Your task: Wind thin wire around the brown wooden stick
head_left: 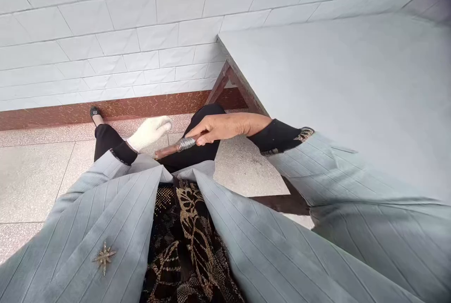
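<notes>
One wire-wrapped wooden stick (178, 147) is gripped by closed R hand (211, 129) over black trouser leg (201, 156); gloved L hand (151, 132) is half-curled (contents, if any, unseen). Grip secured; further progress can't be judged.

One wire-wrapped stick (178, 147), one table (338, 82), one brooch (104, 258)

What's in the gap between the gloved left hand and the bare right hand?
In the head view, only floor and black trouser leg show between left hand and right hand; the brown rod held by the latter slants past, lower in frame.
</notes>
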The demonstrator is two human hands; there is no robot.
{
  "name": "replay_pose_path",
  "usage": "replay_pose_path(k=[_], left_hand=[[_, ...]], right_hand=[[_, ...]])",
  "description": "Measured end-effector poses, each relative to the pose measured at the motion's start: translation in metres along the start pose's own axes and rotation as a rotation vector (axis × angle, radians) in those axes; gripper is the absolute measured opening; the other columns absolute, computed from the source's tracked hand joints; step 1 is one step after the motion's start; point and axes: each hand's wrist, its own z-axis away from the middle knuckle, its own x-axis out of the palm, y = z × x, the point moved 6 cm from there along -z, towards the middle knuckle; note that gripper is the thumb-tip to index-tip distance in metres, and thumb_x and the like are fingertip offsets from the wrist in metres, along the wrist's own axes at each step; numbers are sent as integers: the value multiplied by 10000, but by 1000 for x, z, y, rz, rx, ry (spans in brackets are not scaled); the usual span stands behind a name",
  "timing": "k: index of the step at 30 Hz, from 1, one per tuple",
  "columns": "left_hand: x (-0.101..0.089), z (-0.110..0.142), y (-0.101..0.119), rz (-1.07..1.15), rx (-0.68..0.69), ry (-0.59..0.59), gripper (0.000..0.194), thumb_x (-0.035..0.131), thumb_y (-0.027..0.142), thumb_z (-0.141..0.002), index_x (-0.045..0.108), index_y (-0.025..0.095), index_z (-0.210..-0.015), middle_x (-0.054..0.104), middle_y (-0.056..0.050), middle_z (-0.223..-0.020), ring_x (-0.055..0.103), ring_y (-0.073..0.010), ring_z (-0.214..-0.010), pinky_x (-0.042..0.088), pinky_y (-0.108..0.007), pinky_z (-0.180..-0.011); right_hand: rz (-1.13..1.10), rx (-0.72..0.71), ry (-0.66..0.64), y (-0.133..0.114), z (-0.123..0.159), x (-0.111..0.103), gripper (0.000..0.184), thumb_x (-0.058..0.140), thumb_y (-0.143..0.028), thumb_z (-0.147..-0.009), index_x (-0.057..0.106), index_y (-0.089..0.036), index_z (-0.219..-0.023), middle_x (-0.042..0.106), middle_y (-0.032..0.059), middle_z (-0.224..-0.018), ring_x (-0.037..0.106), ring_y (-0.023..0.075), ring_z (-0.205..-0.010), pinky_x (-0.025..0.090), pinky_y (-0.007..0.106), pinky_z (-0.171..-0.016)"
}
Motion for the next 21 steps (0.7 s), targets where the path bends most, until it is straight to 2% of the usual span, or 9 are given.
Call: replay_pose_path(k=[2, 5, 7, 9, 11, 14, 17, 19, 21], left_hand=[[11, 0, -2, 58, 19, -41, 348, 412, 377, -1018, 684, 162, -1054, 732, -77, -1006, 682, -221, -937, 533, -387, -909], [28, 3, 4, 94, 59, -100, 344, 416, 386, -1027, 687, 174, -1018, 732, -54, -975, 674, -193, -901, 534, -362, -916], [37, 6, 13, 99, 85, -158, 332, 410, 359, -1027, 685, 180, -978, 719, -33, -913, 660, -173, -848, 531, -339, -887], [43, 9, 21, 82, 100, -230, 325, 401, 333, -1027, 685, 185, -970, 705, -18, -864, 649, -162, -804, 525, -319, -849], [46, 12, 28, 27, 119, -285, 319, 399, 313, -1030, 688, 191, -971, 714, -14, -872, 654, -159, -799, 516, -306, -833], [43, 15, 32, -153, 142, -271, 323, 397, 294, -1048, 701, 196, -1001, 740, -25, -914, 680, -171, -828, 506, -304, -830], [34, 16, 29, -409, 145, -166, 331, 403, 309, -1065, 713, 191, -1077, 751, -53, -913, 698, -200, -819, 495, -314, -772], [26, 16, 26, -543, 164, -91, 325, 414, 303, -1065, 715, 189, -1108, 760, -64, -919, 703, -210, -806, 481, -311, -726], [18, 16, 23, -619, 185, -19, 302, 437, 272, -1051, 719, 190, -1118, 765, -65, -915, 705, -207, -798, 473, -304, -703]], right_hand=[[-54, 15, 80, 1, -2, -4, 365, 652, -357, -957, 798, -160, -1227, 621, -17, -721, 470, 84, -607, 355, 244, -600], [-131, 31, 427, 9, -2, -23, 335, 645, -327, -969, 767, -172, -1240, 574, -28, -701, 454, 90, -608, 361, 251, -621], [-128, 92, 606, 19, -1, -32, 287, 626, -297, -977, 768, -168, -1189, 562, -21, -692, 452, 99, -599, 369, 261, -617], [-55, 170, 715, 29, 2, -38, 262, 596, -271, -983, 769, -169, -1151, 587, -1, -715, 478, 116, -610, 385, 276, -624], [103, 243, 771, 36, 4, -43, 262, 594, -263, -981, 770, -183, -1156, 644, 30, -779, 545, 150, -671, 411, 299, -661], [402, 364, 751, 44, 6, -45, 252, 631, -266, -959, 776, -214, -1158, 725, 77, -917, 630, 216, -804, 429, 335, -714], [571, 463, 601, 55, 3, -39, 228, 636, -278, -957, 785, -223, -1120, 753, 113, -979, 653, 246, -828, 430, 353, -707], [592, 456, 474, 60, 0, -30, 197, 651, -276, -946, 800, -229, -1066, 759, 109, -955, 652, 231, -790, 428, 344, -692], [548, 366, 365, 60, -3, -19, 153, 701, -259, -903, 823, -240, -993, 758, 71, -872, 636, 194, -726, 423, 317, -673]])
